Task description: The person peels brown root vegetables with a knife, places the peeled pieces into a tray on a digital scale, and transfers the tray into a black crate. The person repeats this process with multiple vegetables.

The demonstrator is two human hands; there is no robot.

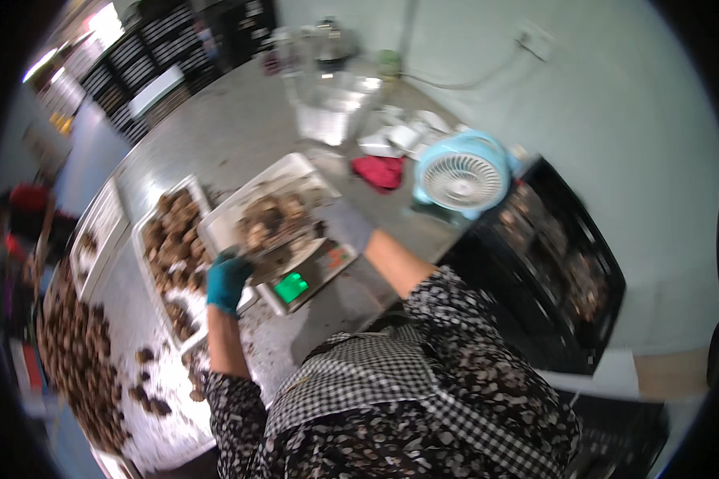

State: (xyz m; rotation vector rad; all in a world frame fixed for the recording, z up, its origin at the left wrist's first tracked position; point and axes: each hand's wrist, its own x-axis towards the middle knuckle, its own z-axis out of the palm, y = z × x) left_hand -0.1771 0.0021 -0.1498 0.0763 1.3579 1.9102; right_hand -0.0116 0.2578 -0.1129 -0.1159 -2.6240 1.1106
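Observation:
A white plastic tray (239, 197) holding brown, lumpy mushroom-like pieces (272, 221) is in front of me. It is over a scale with a lit green display (292, 287). My left hand (229, 280), in a teal glove, has its fingers curled at the tray's near left corner. At the right rim is my right hand (344, 223) in a grey glove, blurred, its fingertips hard to make out. Left of the tray, a longer white tray (150, 281) is partly filled with similar brown pieces (174, 239).
A large heap of brown pieces (78, 353) covers the left of the metal table (215, 126). Another white tray (105, 239) stands near the left edge. Right are a light-blue fan (462, 173), a red cloth (378, 172) and a black crate (611, 287). Clear plastic containers (329, 114) stand behind.

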